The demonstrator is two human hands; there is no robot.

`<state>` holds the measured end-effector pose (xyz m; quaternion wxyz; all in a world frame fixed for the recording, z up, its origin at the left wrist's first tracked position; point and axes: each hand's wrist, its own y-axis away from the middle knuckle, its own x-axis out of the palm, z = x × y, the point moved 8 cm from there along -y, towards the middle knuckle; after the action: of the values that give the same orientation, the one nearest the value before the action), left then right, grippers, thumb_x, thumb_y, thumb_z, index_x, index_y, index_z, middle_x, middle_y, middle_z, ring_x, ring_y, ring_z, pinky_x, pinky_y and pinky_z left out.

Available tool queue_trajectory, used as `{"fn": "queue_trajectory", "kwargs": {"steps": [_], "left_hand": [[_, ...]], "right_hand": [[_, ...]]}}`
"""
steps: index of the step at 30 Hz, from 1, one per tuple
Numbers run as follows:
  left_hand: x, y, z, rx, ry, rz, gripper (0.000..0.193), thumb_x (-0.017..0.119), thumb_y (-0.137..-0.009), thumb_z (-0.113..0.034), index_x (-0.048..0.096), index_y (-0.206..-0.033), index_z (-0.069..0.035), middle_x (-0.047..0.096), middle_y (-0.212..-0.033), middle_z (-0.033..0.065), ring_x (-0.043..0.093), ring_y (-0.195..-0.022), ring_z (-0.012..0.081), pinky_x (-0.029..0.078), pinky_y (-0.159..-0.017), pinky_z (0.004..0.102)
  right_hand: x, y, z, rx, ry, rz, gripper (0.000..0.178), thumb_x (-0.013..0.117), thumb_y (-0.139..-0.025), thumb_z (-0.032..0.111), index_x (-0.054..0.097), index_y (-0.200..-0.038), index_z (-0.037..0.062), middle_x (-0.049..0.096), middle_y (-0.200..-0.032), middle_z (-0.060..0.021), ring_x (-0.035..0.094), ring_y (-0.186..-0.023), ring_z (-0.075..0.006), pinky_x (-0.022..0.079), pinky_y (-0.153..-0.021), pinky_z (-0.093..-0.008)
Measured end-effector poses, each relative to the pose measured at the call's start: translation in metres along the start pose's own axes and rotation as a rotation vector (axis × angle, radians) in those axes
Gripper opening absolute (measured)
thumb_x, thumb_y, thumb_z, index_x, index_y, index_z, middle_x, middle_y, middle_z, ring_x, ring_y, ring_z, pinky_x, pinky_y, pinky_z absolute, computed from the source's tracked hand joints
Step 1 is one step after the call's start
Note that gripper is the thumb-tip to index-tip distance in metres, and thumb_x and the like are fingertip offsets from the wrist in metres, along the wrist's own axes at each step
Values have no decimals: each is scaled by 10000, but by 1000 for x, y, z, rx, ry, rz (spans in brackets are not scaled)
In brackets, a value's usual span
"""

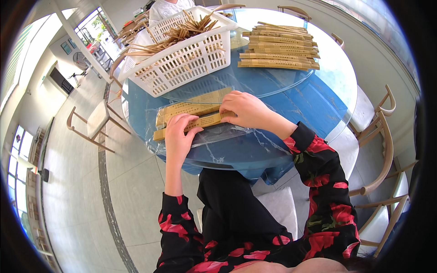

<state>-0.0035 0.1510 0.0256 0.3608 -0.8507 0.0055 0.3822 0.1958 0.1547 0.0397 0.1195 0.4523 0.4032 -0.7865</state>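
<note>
A long, narrow brown paper sleeve (205, 121) with rows of dark print lies across the near part of the table. My left hand (178, 134) grips it toward its left end, thumb on the near side and fingers over the top. At its right end, my right hand (247, 110) pinches the sleeve, the fingertips bent and partly hidden. Just behind it are more flat brown sleeves (186, 108), lying on clear plastic film (223, 134). Whether the held sleeve has anything inside, I cannot tell.
A white slatted plastic basket (191, 59) full of loose thin wooden sticks (189, 31) stands at the back left. Many filled-looking brown sleeves (280, 48) are piled at the back right. Both are on the round glass-topped table (314, 98). Wooden chairs (98, 120) surround it; another person (168, 9) sits beyond.
</note>
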Motion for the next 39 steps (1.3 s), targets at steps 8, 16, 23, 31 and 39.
{"fn": "queue_trajectory", "kwargs": {"steps": [8,16,23,31,39], "left_hand": [[-2,0,-5,41,-27,-20,317,822,-759,-123,720,-1040,-19,683,-1074,117,631,-1012,312,507,-889,385],[-11,1,-27,153,-176,-94,415,794,-777,-111,683,-1173,-59,687,-1103,98,588,-1081,326,456,-974,421],[-18,8,-23,115,-267,-179,361,725,-790,-34,649,-1143,-48,644,-1060,105,551,-1081,353,438,-981,440],[-26,16,-33,231,-273,-261,393,744,-872,-320,634,-1118,-35,610,-1045,101,529,-1026,343,426,-945,442],[-27,16,-33,234,-253,-286,358,734,-884,-310,643,-1098,-39,620,-1030,83,537,-1013,333,433,-930,426]], "right_hand": [[-4,-1,0,-57,89,-105,73,667,-847,133,706,-888,88,624,-957,-47,610,-978,-272,514,-847,-403],[-33,-1,16,-56,63,-314,81,681,-812,49,664,-885,78,570,-1025,-53,601,-944,-270,507,-817,-401],[-55,6,32,-251,23,-545,162,666,-769,-7,595,-904,48,573,-1052,-67,614,-936,-276,524,-786,-376],[-49,2,35,-230,145,-456,238,660,-705,-16,607,-922,67,583,-1070,-58,616,-977,-257,511,-839,-368],[-42,0,24,-47,35,-390,402,672,-675,-44,601,-1053,72,609,-1105,-65,604,-1024,-289,508,-902,-381]]}}
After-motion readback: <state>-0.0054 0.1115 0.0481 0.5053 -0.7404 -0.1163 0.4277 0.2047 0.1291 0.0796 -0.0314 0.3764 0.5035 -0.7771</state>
